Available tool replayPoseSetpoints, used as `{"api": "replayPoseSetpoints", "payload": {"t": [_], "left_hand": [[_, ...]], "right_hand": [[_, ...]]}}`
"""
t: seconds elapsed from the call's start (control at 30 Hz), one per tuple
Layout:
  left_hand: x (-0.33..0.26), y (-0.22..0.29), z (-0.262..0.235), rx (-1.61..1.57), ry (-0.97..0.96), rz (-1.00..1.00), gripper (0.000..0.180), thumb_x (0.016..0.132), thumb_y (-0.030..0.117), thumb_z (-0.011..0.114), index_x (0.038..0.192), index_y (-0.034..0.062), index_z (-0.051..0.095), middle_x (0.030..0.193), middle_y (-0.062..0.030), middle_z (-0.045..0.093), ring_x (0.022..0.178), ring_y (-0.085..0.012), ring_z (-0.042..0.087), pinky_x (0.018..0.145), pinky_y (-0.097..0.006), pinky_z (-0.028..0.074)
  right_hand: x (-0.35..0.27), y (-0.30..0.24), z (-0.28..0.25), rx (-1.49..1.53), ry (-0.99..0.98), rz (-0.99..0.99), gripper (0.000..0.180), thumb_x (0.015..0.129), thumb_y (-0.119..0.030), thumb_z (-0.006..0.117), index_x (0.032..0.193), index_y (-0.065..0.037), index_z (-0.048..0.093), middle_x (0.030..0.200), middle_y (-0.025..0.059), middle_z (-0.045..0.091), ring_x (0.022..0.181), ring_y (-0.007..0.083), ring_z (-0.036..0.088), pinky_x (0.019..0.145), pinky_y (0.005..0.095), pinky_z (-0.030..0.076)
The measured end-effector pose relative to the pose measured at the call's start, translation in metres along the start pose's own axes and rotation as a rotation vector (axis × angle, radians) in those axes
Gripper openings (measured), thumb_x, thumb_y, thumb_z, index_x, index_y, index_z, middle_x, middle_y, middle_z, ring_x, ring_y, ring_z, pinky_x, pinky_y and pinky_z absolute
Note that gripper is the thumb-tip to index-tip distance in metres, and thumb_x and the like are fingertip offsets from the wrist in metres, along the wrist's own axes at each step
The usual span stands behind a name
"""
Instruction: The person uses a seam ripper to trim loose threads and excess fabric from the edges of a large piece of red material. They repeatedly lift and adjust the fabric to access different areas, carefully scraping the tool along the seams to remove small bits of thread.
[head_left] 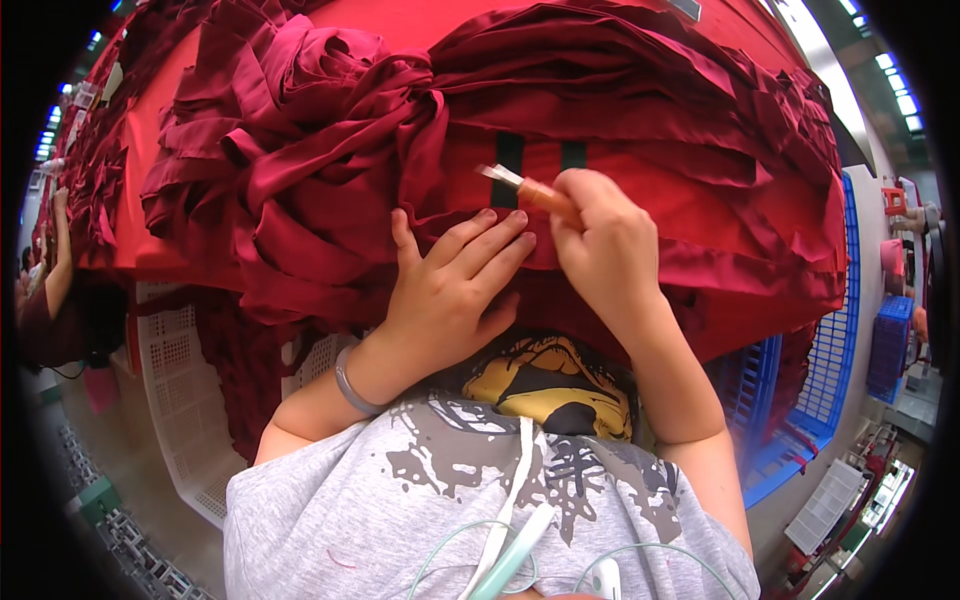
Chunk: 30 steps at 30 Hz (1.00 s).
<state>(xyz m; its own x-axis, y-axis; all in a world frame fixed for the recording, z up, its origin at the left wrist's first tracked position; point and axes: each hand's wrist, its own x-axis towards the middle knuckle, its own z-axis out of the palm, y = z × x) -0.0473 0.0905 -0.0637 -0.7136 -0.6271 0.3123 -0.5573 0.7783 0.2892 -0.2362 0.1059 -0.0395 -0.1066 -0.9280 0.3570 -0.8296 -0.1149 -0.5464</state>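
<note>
My right hand (606, 228) is closed around a small tool (545, 195) with an orange-brown handle and a bright metal tip, blurred at its end. The tip points up and left over the red table cover, close to a dark green stripe (508, 160). My left hand (452, 270) lies flat with fingers stretched out on the dark red fabric strip (690, 262) along the near edge of the table. Beyond my left hand rises a heaped bundle of dark red fabric (290, 150). More folded dark red fabric (620, 75) stretches across to the right.
The red-covered table (740, 30) fills the space ahead. Below its left side stands a white plastic basket (172, 370) with dark red fabric beside it. Blue plastic crates (830, 360) stand at the right. Another person's arm (60, 255) is at the far left.
</note>
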Motion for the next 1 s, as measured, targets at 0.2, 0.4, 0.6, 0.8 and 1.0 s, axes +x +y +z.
{"api": "replayPoseSetpoints", "payload": {"t": [0.2, 0.4, 0.6, 0.8, 1.0], "left_hand": [[-0.001, -0.006, 0.009, 0.043, 0.147, 0.041, 0.036, 0.076, 0.02, 0.068, 0.112, 0.0173, 0.068, 0.116, 0.0025, 0.066, 0.109, -0.0155, 0.058, 0.113, -0.063, 0.001], [-0.025, -0.049, -0.053, -0.001, 0.539, -0.056, 0.011, 0.074, 0.001, 0.056, 0.077, 0.0077, 0.064, 0.071, -0.0025, 0.059, 0.072, -0.0169, 0.058, 0.117, -0.05, 0.015], [0.0, -0.084, -0.101, 0.183, 0.782, -0.287, 0.006, 0.086, 0.002, 0.062, 0.085, -0.0017, 0.066, 0.082, -0.0066, 0.064, 0.082, -0.0212, 0.061, 0.084, -0.035, 0.048], [0.069, 0.003, -0.064, -0.111, 0.382, 0.105, 0.026, 0.086, 0.002, 0.061, 0.111, -0.0005, 0.066, 0.119, -0.0157, 0.064, 0.108, -0.0276, 0.062, 0.092, -0.036, 0.048], [0.108, 0.001, 0.028, 0.261, 0.057, 0.019, 0.05, 0.087, 0.016, 0.062, 0.135, 0.0049, 0.05, 0.116, -0.0094, 0.062, 0.118, -0.0257, 0.054, 0.109, -0.055, 0.03]], "right_hand": [[-0.005, 0.014, -0.025, 0.206, 0.117, 0.245, 0.018, 0.09, -0.013, 0.062, 0.08, -0.003, 0.053, 0.068, 0.0108, 0.052, 0.058, 0.0272, 0.051, 0.054, 0.0366, 0.04], [-0.03, 0.043, -0.064, 0.312, 0.259, 0.209, 0.049, 0.09, -0.012, 0.069, 0.062, -0.003, 0.03, 0.061, 0.0005, 0.027, 0.057, 0.0079, 0.025, 0.05, 0.0288, 0.02], [-0.066, 0.067, -0.094, 0.461, 0.3, 0.449, 0.04, 0.099, -0.016, 0.057, 0.062, -0.005, 0.044, 0.063, -0.0045, 0.036, 0.058, 0.0039, 0.032, 0.052, 0.0249, 0.024], [-0.076, 0.055, -0.082, 0.619, 0.246, 0.559, 0.018, 0.1, -0.018, 0.054, 0.096, -0.002, 0.062, 0.066, -0.005, 0.046, 0.059, 0.002, 0.04, 0.053, 0.0184, 0.031], [-0.09, 0.041, -0.09, 0.551, 0.218, 0.539, 0.013, 0.098, -0.009, 0.057, 0.089, 0.001, 0.061, 0.068, -0.0045, 0.049, 0.063, 0.0008, 0.04, 0.055, 0.0181, 0.032]]}}
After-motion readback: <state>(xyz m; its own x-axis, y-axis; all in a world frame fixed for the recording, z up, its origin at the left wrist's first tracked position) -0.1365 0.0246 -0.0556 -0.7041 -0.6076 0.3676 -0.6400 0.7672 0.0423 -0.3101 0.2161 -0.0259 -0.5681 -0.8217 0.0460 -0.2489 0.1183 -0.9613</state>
